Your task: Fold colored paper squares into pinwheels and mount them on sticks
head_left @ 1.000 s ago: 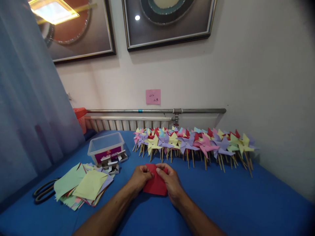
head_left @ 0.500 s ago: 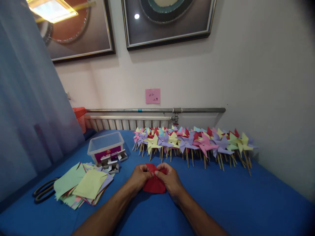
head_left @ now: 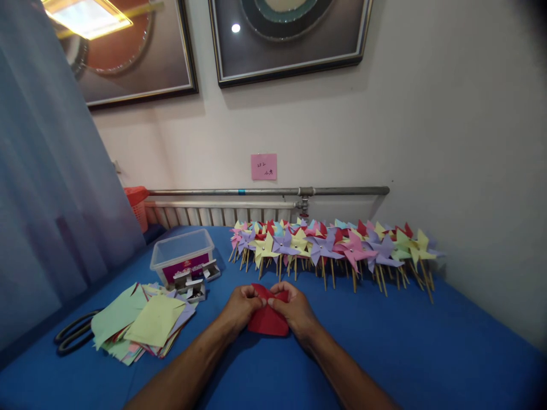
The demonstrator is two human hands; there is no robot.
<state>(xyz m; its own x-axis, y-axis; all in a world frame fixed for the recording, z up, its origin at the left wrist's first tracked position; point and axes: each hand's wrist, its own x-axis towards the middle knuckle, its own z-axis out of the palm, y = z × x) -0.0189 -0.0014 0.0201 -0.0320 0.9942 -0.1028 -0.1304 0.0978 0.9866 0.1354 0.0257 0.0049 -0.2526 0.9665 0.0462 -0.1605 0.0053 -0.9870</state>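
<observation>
A red sheet of paper (head_left: pixel 268 322) is held between my two hands, low over the blue-covered table. My left hand (head_left: pixel 244 307) pinches its left side, thumb on top. On the opposite side my right hand (head_left: pixel 294 310) grips it the same way, the thumb tip close to the left thumb. The paper's upper part is bent in toward the thumbs, while its lower edge hangs flat and wide. Whether anything small sits under the thumbs is hidden.
Several paper pinwheels on sticks (head_left: pixel 325 247) stand in rows behind my hands. To the left lie a pile of coloured paper (head_left: pixel 156 322), black-handled scissors (head_left: pixel 70 336), small open boxes (head_left: pixel 195 291) and a clear plastic tub (head_left: pixel 160 259). A blue curtain (head_left: pixel 55 171) hangs at left.
The thumbs have shifted slightly apart on the red paper, and its upper folds have moved a little. Both hands keep their hold in nearly the same place.
</observation>
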